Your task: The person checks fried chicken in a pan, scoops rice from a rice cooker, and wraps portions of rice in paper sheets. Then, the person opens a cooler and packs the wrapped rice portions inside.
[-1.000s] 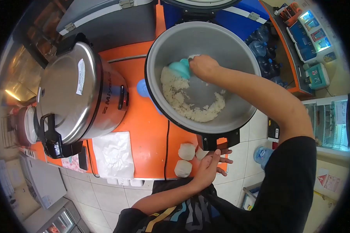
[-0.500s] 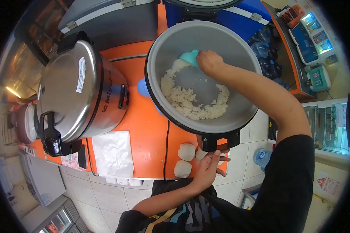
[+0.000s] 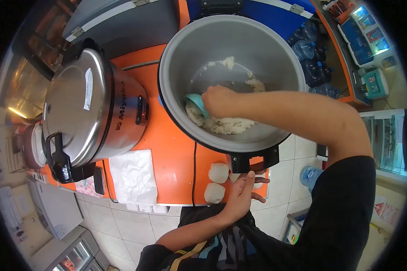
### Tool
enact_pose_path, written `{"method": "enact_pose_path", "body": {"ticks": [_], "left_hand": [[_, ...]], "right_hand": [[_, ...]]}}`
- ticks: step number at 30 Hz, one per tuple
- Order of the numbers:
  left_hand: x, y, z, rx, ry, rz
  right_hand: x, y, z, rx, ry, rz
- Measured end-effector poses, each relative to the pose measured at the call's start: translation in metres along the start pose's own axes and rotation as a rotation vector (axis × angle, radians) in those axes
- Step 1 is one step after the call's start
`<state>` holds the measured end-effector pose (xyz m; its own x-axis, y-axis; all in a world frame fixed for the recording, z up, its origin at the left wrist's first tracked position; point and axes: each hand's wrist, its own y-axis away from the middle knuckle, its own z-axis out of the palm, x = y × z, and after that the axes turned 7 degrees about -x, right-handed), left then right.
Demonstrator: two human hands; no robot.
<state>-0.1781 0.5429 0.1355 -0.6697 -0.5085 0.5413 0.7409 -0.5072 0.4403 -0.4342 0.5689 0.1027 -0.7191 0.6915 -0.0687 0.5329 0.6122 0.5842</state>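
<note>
**Right hand and scoop shifted from far side to near-left side of pot**

Head view: the right hand (image 3: 219, 101) has travelled from the far wall of the large grey pot (image 3: 190, 49) to its near-left wall; it is clenched on a teal scoop (image 3: 196, 99), whose mouth is set against the rice (image 3: 230, 127); how full the scoop is cannot be told. The rice has altered too: the curved band that ran up the left side now lies chiefly as a bank along the near wall, with loose clumps at the far side and right; in my judgement the sweep has drawn the grains together, and gathering is under way but not complete.

The left hand (image 3: 240, 196) remains at the pot's black front handle (image 3: 255, 161), thumb raised and some fingers extended; whether it grips the handle cannot be told, contact being partly hidden. Pale rounded blocks (image 3: 218, 172) stand on the orange tabletop (image 3: 172, 158) just beside that hand, their places unchanged; a sheet of white paper (image 3: 133, 178) lies farther left, near the lidded steel cooker (image 3: 79, 113).
</note>
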Motion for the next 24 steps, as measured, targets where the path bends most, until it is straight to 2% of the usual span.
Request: {"method": "enact_pose_path", "body": {"ticks": [1,3,4,6,7,9,10,12,16,18,22,24], "left_hand": [[0.000,0.000,0.000,-0.003,-0.002,0.025],[-0.002,0.000,-0.003,-0.019,-0.003,0.029],[-0.002,0.000,-0.004,-0.037,0.000,0.032],[-0.002,0.000,-0.005,-0.050,-0.001,0.025],[-0.002,0.000,-0.006,-0.058,-0.003,0.020],[0.000,0.001,-0.005,-0.053,0.005,0.024],[0.001,0.001,-0.005,-0.048,0.001,0.027],[0.001,0.001,-0.005,-0.048,0.003,0.032],[0.000,0.000,-0.004,-0.042,-0.020,0.041],[-0.001,-0.001,-0.003,-0.039,-0.016,0.046],[-0.003,-0.001,-0.005,-0.015,-0.025,0.049],[-0.005,-0.001,-0.007,-0.024,-0.029,0.045]], "right_hand": [[0.004,-0.005,-0.005,0.002,-0.004,0.000],[0.022,-0.017,-0.023,-0.459,0.227,-0.127],[0.032,-0.011,-0.029,-0.461,0.227,-0.124],[0.058,0.016,-0.038,-0.500,-0.635,0.016],[0.067,0.024,-0.042,-0.509,-0.632,0.017],[0.080,0.036,-0.048,-0.348,-0.476,0.003],[0.086,0.041,-0.044,-0.349,-0.473,0.001],[0.093,0.047,-0.037,-0.117,0.126,0.079],[0.052,0.054,-0.004,-0.176,0.064,0.193],[0.029,0.055,-0.002,-0.264,0.029,0.079],[0.044,0.038,0.005,-0.172,0.083,-0.064],[0.058,0.030,-0.003,-0.309,0.041,-0.227]]}}
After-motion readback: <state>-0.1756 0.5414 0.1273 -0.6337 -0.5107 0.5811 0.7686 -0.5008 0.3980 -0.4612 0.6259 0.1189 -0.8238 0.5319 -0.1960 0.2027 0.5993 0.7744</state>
